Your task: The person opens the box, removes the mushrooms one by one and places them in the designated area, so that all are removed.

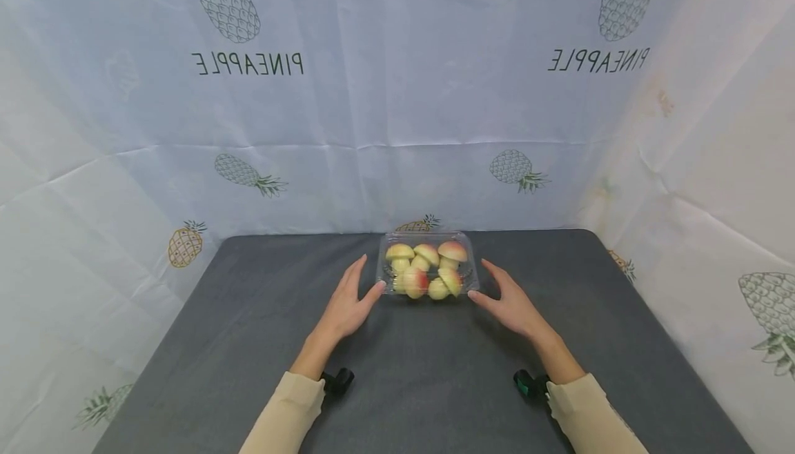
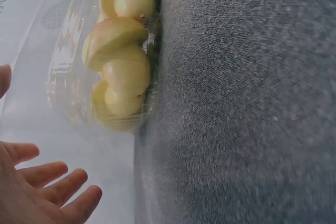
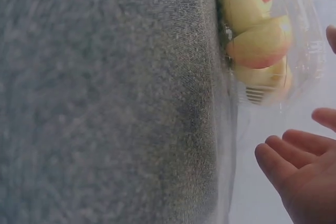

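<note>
A clear plastic clamshell box (image 1: 425,237) sits near the far edge of the table, its lid down. Inside it are several mushroom-shaped pieces (image 1: 452,252), pale yellow with reddish caps. To the box's left is my left hand (image 1: 346,306), fingers spread and thumb tip right at the front left corner. My right hand (image 1: 512,306) mirrors it on the other side, thumb tip close to the front right corner. Both wrist views show relaxed, parted fingers beside the box, with nothing in either palm.
The dark grey table (image 1: 422,378) extends on all sides of the box. A white curtain (image 1: 422,95) printed with pineapples hangs right behind the far edge and along both sides. A small black device (image 1: 338,381) is strapped at each wrist.
</note>
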The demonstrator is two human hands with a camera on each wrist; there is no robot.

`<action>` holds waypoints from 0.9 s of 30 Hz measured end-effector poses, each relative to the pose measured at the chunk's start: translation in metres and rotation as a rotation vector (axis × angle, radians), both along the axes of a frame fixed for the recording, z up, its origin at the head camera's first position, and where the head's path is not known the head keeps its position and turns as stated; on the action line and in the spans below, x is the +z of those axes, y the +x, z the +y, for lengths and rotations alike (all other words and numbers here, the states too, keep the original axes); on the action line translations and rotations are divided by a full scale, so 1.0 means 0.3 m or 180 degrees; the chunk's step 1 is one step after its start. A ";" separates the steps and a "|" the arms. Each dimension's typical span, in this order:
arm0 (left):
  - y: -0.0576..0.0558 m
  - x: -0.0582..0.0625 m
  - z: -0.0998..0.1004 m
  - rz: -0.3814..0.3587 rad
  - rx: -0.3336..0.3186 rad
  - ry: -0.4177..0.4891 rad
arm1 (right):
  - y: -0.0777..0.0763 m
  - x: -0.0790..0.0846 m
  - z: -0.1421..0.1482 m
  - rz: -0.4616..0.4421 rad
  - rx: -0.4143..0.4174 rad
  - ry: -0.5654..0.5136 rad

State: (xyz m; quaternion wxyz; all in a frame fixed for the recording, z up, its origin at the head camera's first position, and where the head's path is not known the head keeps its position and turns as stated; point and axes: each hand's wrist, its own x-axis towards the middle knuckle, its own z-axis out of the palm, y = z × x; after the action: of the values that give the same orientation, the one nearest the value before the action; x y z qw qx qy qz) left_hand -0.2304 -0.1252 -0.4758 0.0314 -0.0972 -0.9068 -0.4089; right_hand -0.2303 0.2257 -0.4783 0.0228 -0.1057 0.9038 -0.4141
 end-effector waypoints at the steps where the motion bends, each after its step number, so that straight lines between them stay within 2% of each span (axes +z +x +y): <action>1: -0.005 -0.001 0.002 -0.0004 0.0004 0.0012 | -0.003 -0.001 -0.001 -0.0011 0.0014 -0.0013; 9: -0.052 0.000 0.021 -0.0006 -0.0063 0.0127 | -0.025 -0.009 -0.007 -0.0200 0.0080 -0.0296; 19: -0.079 -0.004 0.051 -0.0170 -0.0133 0.0302 | -0.059 -0.027 -0.023 -0.0312 0.0186 -0.0470; 27: -0.113 -0.015 0.069 -0.0277 -0.0176 0.0484 | -0.071 -0.027 -0.022 -0.0426 0.0298 -0.0855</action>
State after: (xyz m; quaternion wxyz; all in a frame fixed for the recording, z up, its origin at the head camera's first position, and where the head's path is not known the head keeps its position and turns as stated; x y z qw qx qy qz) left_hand -0.2645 -0.1046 -0.4803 -0.0120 -0.1017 -0.8706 -0.4811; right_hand -0.2517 0.2190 -0.4863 0.0879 -0.1220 0.8309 -0.5358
